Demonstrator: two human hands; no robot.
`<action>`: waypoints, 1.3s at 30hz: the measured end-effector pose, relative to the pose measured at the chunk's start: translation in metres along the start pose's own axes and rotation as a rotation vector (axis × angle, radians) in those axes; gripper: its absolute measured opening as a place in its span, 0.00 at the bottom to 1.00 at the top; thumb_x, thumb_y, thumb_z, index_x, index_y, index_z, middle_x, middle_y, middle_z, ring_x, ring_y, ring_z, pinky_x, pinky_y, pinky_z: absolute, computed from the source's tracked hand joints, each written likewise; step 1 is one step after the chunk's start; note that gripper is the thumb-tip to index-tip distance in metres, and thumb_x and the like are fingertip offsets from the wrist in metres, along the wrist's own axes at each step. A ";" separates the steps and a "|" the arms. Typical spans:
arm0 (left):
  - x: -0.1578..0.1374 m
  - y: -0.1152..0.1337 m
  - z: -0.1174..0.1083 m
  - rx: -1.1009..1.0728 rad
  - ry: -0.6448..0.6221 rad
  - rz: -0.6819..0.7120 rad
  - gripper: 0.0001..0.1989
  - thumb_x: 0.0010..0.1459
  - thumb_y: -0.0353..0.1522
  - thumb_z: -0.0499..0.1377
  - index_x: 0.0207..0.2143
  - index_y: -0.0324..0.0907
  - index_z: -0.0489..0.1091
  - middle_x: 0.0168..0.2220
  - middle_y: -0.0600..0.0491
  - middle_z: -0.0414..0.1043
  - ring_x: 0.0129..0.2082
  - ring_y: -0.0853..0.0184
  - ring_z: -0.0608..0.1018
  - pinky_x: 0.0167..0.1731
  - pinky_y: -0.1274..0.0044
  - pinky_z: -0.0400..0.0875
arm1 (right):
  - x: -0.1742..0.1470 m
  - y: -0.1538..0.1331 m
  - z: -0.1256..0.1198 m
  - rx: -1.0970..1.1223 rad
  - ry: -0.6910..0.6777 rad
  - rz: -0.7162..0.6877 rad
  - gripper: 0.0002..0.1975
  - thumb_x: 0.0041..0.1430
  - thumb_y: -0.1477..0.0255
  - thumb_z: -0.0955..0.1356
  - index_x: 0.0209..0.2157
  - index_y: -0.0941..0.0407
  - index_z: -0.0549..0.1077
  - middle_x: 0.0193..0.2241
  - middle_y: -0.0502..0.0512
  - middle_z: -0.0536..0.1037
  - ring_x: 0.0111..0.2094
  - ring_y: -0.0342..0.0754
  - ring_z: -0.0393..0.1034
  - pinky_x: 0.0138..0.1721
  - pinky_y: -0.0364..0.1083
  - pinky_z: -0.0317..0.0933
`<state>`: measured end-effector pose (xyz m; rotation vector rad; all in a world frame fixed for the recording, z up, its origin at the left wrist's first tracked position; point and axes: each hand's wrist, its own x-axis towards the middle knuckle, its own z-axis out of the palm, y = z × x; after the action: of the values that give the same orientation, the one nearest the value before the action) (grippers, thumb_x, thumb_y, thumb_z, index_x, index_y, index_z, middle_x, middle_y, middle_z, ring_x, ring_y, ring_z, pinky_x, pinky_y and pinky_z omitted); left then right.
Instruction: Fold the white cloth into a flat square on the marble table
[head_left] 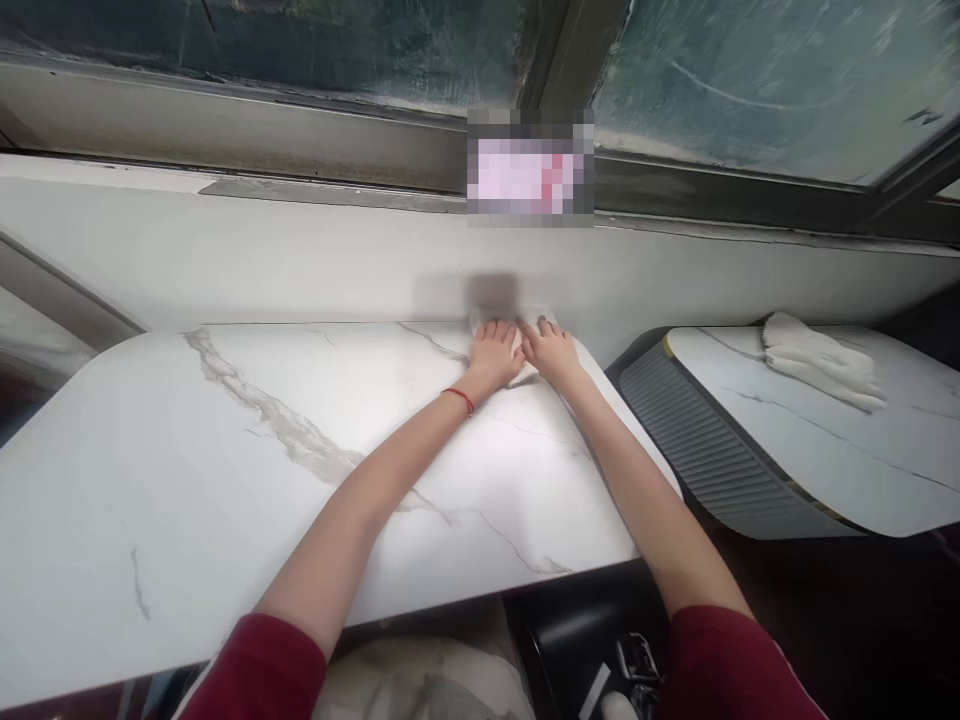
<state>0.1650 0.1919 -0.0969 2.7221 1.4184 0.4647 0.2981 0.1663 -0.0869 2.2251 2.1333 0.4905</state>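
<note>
A whitish cloth (523, 374) lies bunched at the far right end of a white marble-patterned tabletop (247, 480), close against the wall. Over its left part my left hand (493, 358) presses down, fingers bent forward around it, a red string bracelet (459, 400) on the wrist. My right hand (549, 352) grips the cloth's right side near the table's rounded corner. The two hands almost touch. Much of the cloth is hidden beneath them.
To the right stands a second marble-topped table (817, 440) with ribbed grey sides, bearing a crumpled cream cloth (821, 360). Behind runs a pale wall (300, 260) below framed windows (735, 90). A black seat or tray (577, 630) with small items sits below the near edge.
</note>
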 end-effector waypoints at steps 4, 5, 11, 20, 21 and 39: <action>-0.004 0.001 -0.006 0.006 -0.007 -0.002 0.29 0.70 0.36 0.46 0.69 0.31 0.59 0.70 0.38 0.59 0.68 0.53 0.63 0.68 0.63 0.52 | -0.002 -0.004 -0.005 0.013 -0.018 0.034 0.29 0.73 0.68 0.51 0.71 0.52 0.59 0.68 0.70 0.62 0.61 0.60 0.63 0.55 0.53 0.58; -0.005 0.001 -0.007 0.012 -0.011 -0.004 0.29 0.70 0.36 0.46 0.69 0.31 0.59 0.70 0.38 0.58 0.68 0.53 0.63 0.68 0.64 0.52 | -0.004 -0.005 -0.005 0.018 -0.024 0.042 0.29 0.73 0.68 0.51 0.71 0.52 0.59 0.68 0.69 0.62 0.62 0.59 0.63 0.56 0.53 0.58; -0.019 0.000 -0.014 0.044 -0.021 0.001 0.29 0.70 0.36 0.46 0.69 0.32 0.58 0.70 0.38 0.58 0.68 0.53 0.63 0.68 0.65 0.52 | -0.015 -0.013 -0.010 0.039 -0.024 0.038 0.29 0.73 0.69 0.52 0.71 0.54 0.59 0.67 0.71 0.63 0.62 0.59 0.63 0.55 0.53 0.57; -0.066 0.000 -0.031 0.110 -0.060 0.060 0.29 0.72 0.37 0.45 0.68 0.28 0.58 0.69 0.34 0.59 0.68 0.51 0.63 0.65 0.64 0.55 | -0.052 -0.033 -0.030 -0.011 -0.066 -0.042 0.29 0.74 0.69 0.49 0.72 0.56 0.56 0.67 0.75 0.62 0.61 0.62 0.63 0.53 0.54 0.59; -0.075 -0.001 -0.034 0.123 -0.060 0.084 0.30 0.72 0.37 0.45 0.68 0.27 0.58 0.68 0.34 0.60 0.68 0.50 0.63 0.65 0.64 0.55 | -0.060 -0.036 -0.032 -0.021 -0.062 -0.057 0.29 0.74 0.69 0.49 0.72 0.56 0.56 0.67 0.75 0.62 0.60 0.62 0.64 0.52 0.54 0.59; -0.217 0.017 -0.144 0.201 -0.489 0.450 0.28 0.67 0.45 0.55 0.56 0.29 0.67 0.51 0.37 0.72 0.47 0.52 0.73 0.41 0.68 0.67 | -0.232 -0.093 -0.115 -0.133 -0.138 -0.364 0.19 0.70 0.71 0.59 0.54 0.63 0.73 0.33 0.65 0.77 0.30 0.52 0.72 0.31 0.46 0.60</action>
<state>0.0215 -0.0078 -0.0097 3.0100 0.7707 -0.3449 0.1762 -0.0774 -0.0478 1.6958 2.2838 0.4304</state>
